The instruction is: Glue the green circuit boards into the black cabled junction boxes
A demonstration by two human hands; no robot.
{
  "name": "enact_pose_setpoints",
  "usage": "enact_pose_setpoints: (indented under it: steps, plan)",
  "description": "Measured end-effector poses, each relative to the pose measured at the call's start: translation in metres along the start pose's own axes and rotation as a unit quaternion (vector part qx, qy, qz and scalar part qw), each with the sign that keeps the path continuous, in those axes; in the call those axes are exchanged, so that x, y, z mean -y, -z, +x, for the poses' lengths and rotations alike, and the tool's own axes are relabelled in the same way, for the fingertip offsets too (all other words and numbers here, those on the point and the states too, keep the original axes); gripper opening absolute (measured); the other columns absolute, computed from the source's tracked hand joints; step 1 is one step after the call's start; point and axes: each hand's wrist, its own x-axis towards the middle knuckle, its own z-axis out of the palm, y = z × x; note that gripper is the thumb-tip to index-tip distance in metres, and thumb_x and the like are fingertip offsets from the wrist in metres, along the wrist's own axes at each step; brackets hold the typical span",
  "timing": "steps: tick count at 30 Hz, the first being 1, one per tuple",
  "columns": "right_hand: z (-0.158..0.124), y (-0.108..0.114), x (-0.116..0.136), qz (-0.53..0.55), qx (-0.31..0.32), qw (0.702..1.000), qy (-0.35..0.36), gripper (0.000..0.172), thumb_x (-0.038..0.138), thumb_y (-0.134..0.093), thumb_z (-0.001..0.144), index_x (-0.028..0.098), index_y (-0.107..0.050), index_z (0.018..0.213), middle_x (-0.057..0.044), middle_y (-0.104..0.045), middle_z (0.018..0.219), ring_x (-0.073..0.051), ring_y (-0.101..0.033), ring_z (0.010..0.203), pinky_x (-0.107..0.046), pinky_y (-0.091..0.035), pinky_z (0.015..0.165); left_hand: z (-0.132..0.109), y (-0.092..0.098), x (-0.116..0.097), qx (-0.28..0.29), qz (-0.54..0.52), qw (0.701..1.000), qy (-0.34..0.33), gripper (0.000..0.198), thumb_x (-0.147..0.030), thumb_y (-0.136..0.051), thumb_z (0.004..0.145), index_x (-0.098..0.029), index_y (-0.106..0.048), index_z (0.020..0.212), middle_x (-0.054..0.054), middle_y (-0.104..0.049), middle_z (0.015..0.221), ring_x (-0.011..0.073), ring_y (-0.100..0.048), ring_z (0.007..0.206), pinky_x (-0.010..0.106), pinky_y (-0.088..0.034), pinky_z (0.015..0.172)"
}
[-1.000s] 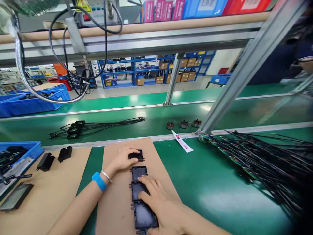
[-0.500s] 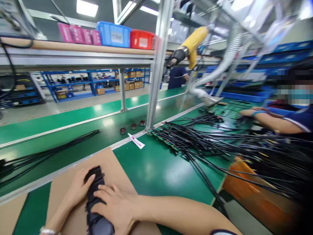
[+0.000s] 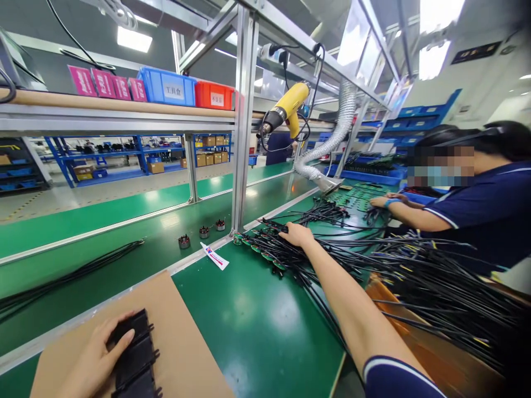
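Observation:
My left hand (image 3: 92, 356) is wrapped round one end of a black plastic housing (image 3: 136, 354), a row of joined sections with small tabs along one side. The housing lies on a brown cardboard sheet (image 3: 178, 337), its near end cut off by the frame. Stretched far forward, my right hand (image 3: 297, 235) has its fingers curled over a black cable (image 3: 274, 224) at the far edge of a large pile of black cables (image 3: 344, 251). Small green circuit boards (image 3: 258, 249) show at the ends of several cables. The fingertips are partly hidden among the cables.
A white tube (image 3: 214, 256) and several small motors (image 3: 203, 232) lie by the metal post (image 3: 243, 121). A yellow heat gun (image 3: 286, 109) hangs above, with a duct (image 3: 346, 119) beside it. A co-worker (image 3: 477, 204) sits at the right. An orange box (image 3: 379, 290) stands under the cables.
My right hand has left the black housing and reached forward and right to the cable pile. My left hand stays on the housing. The view has turned to the right.

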Motion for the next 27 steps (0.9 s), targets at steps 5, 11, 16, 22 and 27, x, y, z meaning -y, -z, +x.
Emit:
enact_pose_setpoints:
  steps: [5,11,16,22,27]
  plan:
    - [-0.037,0.011,0.03,-0.034,-0.089,0.994,-0.05,0.026,0.037,-0.054,0.086,0.012,-0.052,0.093,-0.018,-0.061,0.092,-0.028,-0.056,0.093,-0.041,-0.04,0.082,0.005,0.01,-0.086,-0.048,-0.018,0.999,0.007,0.057,-0.064,-0.059,0.071,-0.021,-0.064,0.109,0.012,-0.063,0.123,0.0351,-0.055,0.117,0.056,-0.042,0.103]
    - [-0.155,0.023,0.149,0.071,-0.294,0.926,0.225,0.025,0.023,-0.06,0.079,0.024,-0.042,0.096,-0.008,-0.054,0.1,-0.024,-0.052,0.095,-0.042,-0.039,0.084,-0.014,-0.023,-0.251,0.142,-0.168,0.953,-0.211,0.066,-0.046,-0.066,0.08,-0.027,-0.041,0.139,0.013,-0.054,0.134,0.028,-0.056,0.116,0.042,-0.051,0.096]
    - [-0.207,0.031,0.184,0.19,-0.139,0.903,0.359,0.04,0.031,-0.057,0.075,0.021,-0.046,0.112,-0.012,-0.048,0.11,-0.028,-0.05,0.099,-0.043,-0.04,0.082,-0.039,-0.025,-0.258,0.212,-0.25,0.904,-0.273,0.041,-0.045,-0.059,0.088,-0.032,-0.055,0.128,0.009,-0.054,0.135,0.0277,-0.057,0.118,0.04,-0.052,0.095]
    - [-0.173,0.053,0.122,0.324,0.144,0.908,0.221,0.069,0.056,-0.053,0.082,0.022,-0.032,0.139,-0.016,-0.043,0.136,-0.035,-0.039,0.127,-0.054,-0.03,0.105,-0.085,0.017,-0.248,0.085,-0.269,0.868,-0.409,0.019,-0.042,-0.058,0.089,-0.033,-0.074,0.095,0.007,-0.066,0.104,0.0334,-0.057,0.119,0.05,-0.047,0.101]
    - [-0.195,0.036,0.139,0.403,0.386,0.822,0.115,0.103,0.056,-0.07,0.065,0.023,-0.019,0.149,-0.014,-0.048,0.129,-0.03,-0.057,0.107,-0.043,-0.049,0.087,-0.103,0.042,-0.261,-0.033,-0.182,0.898,-0.399,0.017,-0.031,-0.063,0.088,-0.033,-0.073,0.1,0.005,-0.065,0.102,0.0313,-0.054,0.122,0.047,-0.044,0.106]
